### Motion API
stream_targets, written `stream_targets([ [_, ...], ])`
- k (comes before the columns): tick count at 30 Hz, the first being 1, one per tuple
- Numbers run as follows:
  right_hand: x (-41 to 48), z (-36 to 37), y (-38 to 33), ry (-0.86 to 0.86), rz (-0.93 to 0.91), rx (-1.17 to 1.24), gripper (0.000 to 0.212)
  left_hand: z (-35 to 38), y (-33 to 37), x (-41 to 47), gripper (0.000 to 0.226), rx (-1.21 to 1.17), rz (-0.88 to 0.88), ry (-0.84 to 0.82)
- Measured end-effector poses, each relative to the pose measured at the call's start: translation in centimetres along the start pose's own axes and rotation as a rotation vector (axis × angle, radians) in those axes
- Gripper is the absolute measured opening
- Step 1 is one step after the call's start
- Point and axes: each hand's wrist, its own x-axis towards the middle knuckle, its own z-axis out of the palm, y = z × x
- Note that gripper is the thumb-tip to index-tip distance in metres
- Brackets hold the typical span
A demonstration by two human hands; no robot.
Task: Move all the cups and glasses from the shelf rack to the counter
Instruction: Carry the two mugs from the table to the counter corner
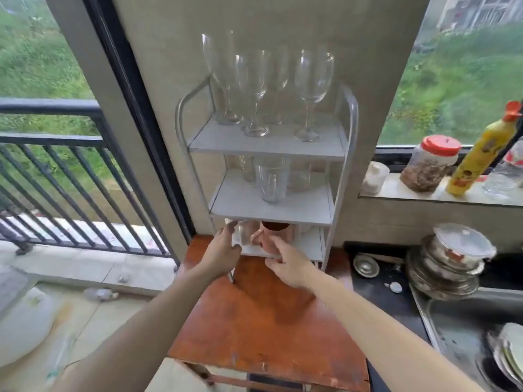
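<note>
A white three-tier shelf rack (283,149) stands at the back of an orange-brown wooden counter (268,321). Tall stemmed wine glasses (311,83) fill the top shelf, and clear tumblers (271,182) stand on the middle one. On the bottom shelf sit a pink mug (270,239) with its handle to the left and a clear glass (240,233) beside it. My left hand (223,251) reaches to the clear glass, fingers curling at its side. My right hand (291,267) is spread in front of the pink mug, just short of it.
A dark counter with a steel sink (464,326) and stacked pots (450,264) lies to the right. Jars and a yellow bottle (481,154) line the window ledge. A balcony railing (70,171) and floor lie to the left, beyond the wooden counter's edge.
</note>
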Motion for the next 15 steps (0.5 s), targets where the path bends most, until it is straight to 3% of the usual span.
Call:
stream_targets([
  [2, 1.8, 1.5, -0.4, -0.006, 0.016, 0.075, 0.053, -0.2, -0.7, 1.3, 0.067, -0.020, -0.002, -0.001],
  [7, 4.3, 4.0, -0.1, -0.021, 0.123, 0.075, 0.082, -0.2, -2.4, 3.2, 0.069, -0.026, -0.013, -0.041],
  [11, 4.8, 4.5, 0.0, 0.009, 0.119, 0.131, 0.081, 0.1, -3.0, 4.3, 0.076, -0.023, 0.031, -0.088],
  [15, 4.1, 4.4, 0.2, 0.015, 0.123, 0.236, 0.076, 0.3, -3.1, 4.9, 0.073, -0.258, -0.075, -0.126],
])
